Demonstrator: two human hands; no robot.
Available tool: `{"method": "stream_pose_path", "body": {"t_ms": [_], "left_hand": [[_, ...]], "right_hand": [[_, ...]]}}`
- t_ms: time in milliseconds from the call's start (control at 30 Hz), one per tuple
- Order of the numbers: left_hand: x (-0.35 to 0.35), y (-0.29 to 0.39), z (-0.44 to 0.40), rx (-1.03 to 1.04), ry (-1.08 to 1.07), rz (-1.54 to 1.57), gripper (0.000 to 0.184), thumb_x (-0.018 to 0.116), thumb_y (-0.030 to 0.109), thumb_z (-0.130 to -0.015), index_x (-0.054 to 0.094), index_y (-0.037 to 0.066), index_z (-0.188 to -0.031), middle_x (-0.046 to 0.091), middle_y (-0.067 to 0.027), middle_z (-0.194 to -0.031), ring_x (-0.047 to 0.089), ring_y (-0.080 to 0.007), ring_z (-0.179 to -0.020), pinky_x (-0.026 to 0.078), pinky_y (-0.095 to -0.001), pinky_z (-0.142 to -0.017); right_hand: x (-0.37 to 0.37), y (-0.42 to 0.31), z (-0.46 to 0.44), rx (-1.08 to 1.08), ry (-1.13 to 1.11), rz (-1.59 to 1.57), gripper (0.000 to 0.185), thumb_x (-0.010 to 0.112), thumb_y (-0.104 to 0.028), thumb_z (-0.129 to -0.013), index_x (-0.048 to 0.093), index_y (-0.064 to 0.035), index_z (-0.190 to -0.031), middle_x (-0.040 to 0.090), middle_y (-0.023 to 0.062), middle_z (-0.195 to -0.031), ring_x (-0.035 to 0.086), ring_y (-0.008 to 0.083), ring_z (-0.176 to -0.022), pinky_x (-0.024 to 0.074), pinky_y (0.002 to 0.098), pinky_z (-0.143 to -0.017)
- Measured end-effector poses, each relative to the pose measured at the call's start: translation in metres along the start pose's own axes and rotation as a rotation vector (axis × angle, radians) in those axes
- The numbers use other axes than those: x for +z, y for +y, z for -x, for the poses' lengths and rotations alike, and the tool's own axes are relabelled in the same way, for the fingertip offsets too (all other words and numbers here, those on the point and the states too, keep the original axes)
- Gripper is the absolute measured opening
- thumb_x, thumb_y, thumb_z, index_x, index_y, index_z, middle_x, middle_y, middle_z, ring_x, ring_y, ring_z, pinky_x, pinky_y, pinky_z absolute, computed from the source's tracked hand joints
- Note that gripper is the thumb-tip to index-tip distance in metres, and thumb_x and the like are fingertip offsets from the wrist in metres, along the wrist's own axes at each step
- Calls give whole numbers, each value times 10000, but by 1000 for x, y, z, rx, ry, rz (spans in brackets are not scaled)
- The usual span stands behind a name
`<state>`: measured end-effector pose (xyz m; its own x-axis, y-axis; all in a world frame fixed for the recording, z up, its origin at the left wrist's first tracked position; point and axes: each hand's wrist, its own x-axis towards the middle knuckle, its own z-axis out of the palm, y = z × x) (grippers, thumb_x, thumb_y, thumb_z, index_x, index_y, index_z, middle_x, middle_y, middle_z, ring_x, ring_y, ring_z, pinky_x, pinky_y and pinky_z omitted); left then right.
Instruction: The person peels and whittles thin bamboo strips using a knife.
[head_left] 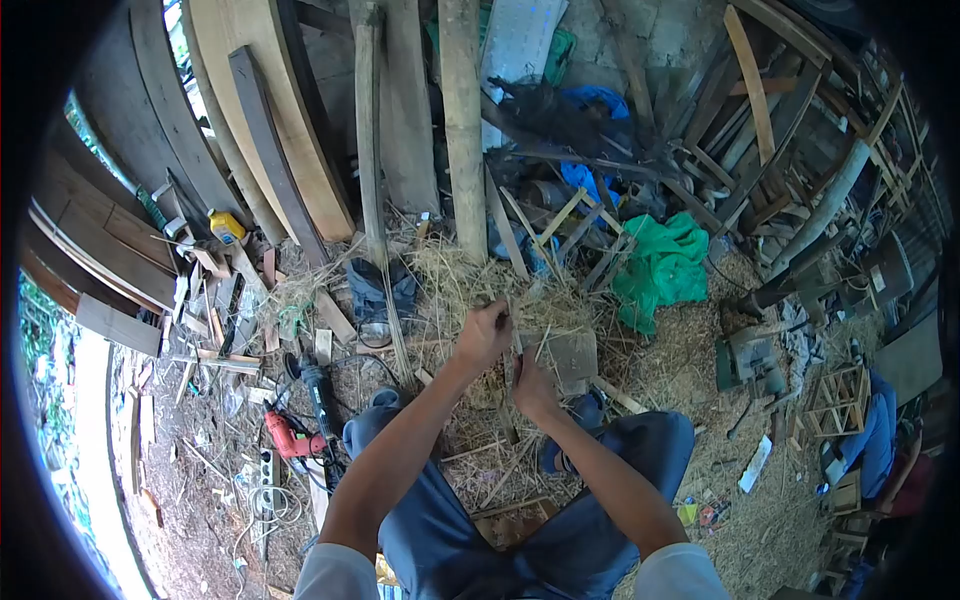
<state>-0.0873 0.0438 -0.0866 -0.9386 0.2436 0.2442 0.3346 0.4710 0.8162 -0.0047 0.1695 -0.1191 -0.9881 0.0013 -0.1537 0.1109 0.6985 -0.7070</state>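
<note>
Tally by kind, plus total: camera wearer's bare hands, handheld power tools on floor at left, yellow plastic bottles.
Bare hands: 2 (left hand, right hand)
Handheld power tools: 2 (red drill, dark cylindrical grinder)
Yellow plastic bottle: 1
Total: 5

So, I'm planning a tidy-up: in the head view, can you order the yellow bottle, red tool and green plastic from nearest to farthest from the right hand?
1. Green plastic: ahead and to the right of the right hand.
2. Red tool: on the ground, to the left.
3. Yellow bottle: farther left and ahead.
</note>
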Motion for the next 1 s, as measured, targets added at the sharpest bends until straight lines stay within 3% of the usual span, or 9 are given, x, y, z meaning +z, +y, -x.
{"method": "stream_pose_path", "body": {"t_ms": [67,267,367,467,667,800,900,933,1000], "left_hand": [[-6,12,-1,-9,1,29,100,635,15,-770,571,-39,-825,619,-195,-691,655,-306,-655,501,-370,-578],[3,3,-7,21,60,13,107,637,-8,-758,595,-30,-853,628,-196,-709,657,-315,-668,508,-358,-590],[7,7,-6,167,53,28,112,640,-1,-759,602,-28,-860,636,-203,-734,660,-321,-684,513,-352,-592],[11,9,-6,83,-15,49,110,641,-1,-758,606,-28,-859,639,-207,-742,664,-321,-695,514,-352,-600],[10,12,-6,188,33,14,125,639,5,-775,580,-63,-863,619,-206,-709,648,-321,-635,503,-353,-568],[10,3,-8,144,11,7,109,642,6,-776,570,-50,-835,618,-197,-702,648,-321,-640,505,-350,-573],[9,9,-10,180,36,-5,103,646,5,-774,557,-38,-804,614,-193,-691,647,-322,-642,506,-349,-576],[11,5,-8,163,51,10,102,647,6,-774,556,-34,-798,611,-194,-685,647,-323,-641,505,-347,-575],[10,4,-8,157,74,23,101,648,6,-775,556,-31,-792,608,-195,-679,647,-324,-640,505,-345,-575]], "right_hand": [[20,31,-1,68,-119,10,230,384,-166,-966,368,25,-1092,574,314,-699,570,504,-700,416,572,-580],[16,33,-6,93,-90,-51,234,400,-160,-955,388,18,-1107,578,328,-734,575,502,-723,420,571,-597],[-1,6,-13,-24,86,-160,239,406,-182,-969,394,30,-1079,560,300,-651,560,502,-632,413,564,-540],[-17,-11,-14,-24,109,-156,233,400,-187,-969,388,15,-1085,555,302,-643,560,499,-636,407,560,-528],[36,53,-7,47,27,-42,232,395,-205,-968,387,-5,-1086,560,310,-656,564,501,-644,420,564,-520],[27,52,-13,48,-4,-65,265,394,-214,-968,383,12,-1107,555,321,-650,565,498,-632,427,572,-526],[26,57,-11,202,-198,19,354,340,-221,-979,339,17,-1241,593,331,-896,596,489,-779,492,518,-658],[59,102,-9,96,-204,124,352,349,-212,-974,340,33,-1227,591,330,-916,592,483,-820,494,510,-675],[61,111,-12,-20,-201,234,351,358,-204,-970,340,49,-1213,590,330,-937,589,477,-861,495,502,-691]]}}
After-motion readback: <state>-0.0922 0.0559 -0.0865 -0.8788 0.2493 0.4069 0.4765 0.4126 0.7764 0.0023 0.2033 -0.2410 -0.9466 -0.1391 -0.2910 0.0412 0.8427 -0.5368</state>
